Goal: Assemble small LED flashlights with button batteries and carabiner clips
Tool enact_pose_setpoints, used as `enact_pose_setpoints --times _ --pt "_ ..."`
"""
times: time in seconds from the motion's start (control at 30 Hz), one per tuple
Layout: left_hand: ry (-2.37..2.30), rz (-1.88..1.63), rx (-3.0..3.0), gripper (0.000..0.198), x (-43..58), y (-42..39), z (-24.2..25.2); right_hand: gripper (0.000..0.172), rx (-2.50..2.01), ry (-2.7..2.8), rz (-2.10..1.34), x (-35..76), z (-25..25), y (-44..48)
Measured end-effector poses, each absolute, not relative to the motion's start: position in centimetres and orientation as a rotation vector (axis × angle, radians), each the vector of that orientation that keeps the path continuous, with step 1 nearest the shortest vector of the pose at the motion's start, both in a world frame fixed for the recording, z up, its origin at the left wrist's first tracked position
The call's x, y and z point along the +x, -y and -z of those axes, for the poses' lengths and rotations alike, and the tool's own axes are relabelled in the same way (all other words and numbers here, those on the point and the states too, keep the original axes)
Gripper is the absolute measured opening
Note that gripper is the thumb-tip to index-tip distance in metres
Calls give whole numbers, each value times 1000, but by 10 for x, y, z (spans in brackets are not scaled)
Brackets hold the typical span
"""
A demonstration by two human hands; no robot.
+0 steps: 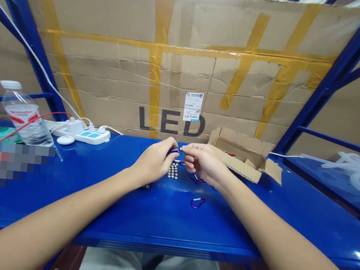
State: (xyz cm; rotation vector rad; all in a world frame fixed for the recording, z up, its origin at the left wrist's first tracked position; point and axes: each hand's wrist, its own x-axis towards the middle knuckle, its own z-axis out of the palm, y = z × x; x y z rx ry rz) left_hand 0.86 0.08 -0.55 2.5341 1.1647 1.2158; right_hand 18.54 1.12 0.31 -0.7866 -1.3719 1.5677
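My left hand (pixel 154 160) is closed around a small purple cylinder (pixel 172 151), mostly covered by the fingers. Just to its right, my right hand (pixel 207 163) pinches a tiny silvery piece (pixel 181 149) at the cylinder's end; whether the two touch I cannot tell. Below the hands, several round silvery button cells (pixel 173 171) lie in rows on the blue table. A purple carabiner (pixel 198 203) rests nearer the front, and blue and red carabiners (pixel 195 178) lie partly hidden under my right hand. A small dark item (pixel 147 186) shows beneath my left wrist.
An open cardboard box (pixel 244 160) stands behind my right hand. At the back left are a white power strip (pixel 93 136), a white puck-shaped object (pixel 65 140) and a water bottle (pixel 26 114). A large taped carton (pixel 119 74) walls off the back. Clear plastic (pixel 351 170) lies far right.
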Motion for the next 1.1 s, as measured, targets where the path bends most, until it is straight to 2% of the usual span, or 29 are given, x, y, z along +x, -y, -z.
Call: enact_pose_setpoints --times 0.17,0.27,0.43,0.53,0.67,0.73,0.93,1.0,1.1 --pt "-868 -1241 1815 9 8 -7 2 26 -755 1334 -1574 195 -10 -16" --pt "-695 -1172 1365 11 5 -9 -3 26 -726 1279 -1716 200 -14 -18" --pt "-554 -1125 1084 13 -1 -11 -9 30 -690 1333 -1837 196 -14 -15" --pt "-568 -1127 1102 15 -3 -12 -10 23 -862 1518 -1437 200 -17 -16" --pt "-611 -1144 1121 14 -2 -10 -10 9 -1189 1624 -241 236 -23 -41" --pt "-634 -1150 1131 12 0 -9 -11 8 -1392 1536 50 262 -23 -59" --pt "-641 -1179 1115 12 -3 -10 -14 22 -1820 1615 168 299 -8 -86" --pt "-622 -1216 1101 13 -11 -15 -18 24 -1786 1638 198 283 -7 -78" --pt "-612 -1296 1080 13 -29 -27 -23 23 -1505 1829 174 235 -6 -58"
